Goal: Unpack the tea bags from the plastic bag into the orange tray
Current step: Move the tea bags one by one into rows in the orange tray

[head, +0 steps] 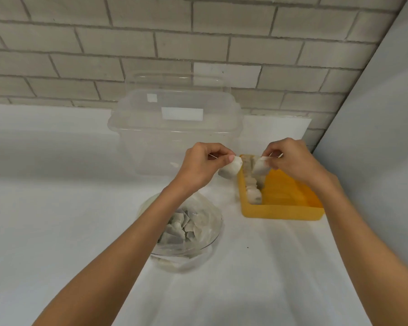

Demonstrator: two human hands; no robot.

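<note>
An orange tray [285, 212] lies on the white table at the right, with a row of several tea bags [252, 184] along its left side. My left hand [199, 164] pinches a white tea bag [231, 168] just left of the tray's far corner. My right hand [292, 161] pinches another tea bag [260, 169] above the tray's far end. The two bags hang close together with a gap between them. A clear plastic bag [198, 228] holding several grey tea bags sits under my left forearm.
A tall clear plastic container [174, 128] with a lid stands behind my hands against the tiled wall. A grey panel [382, 128] closes off the right side. The white table [57, 196] stretches to the left and toward me.
</note>
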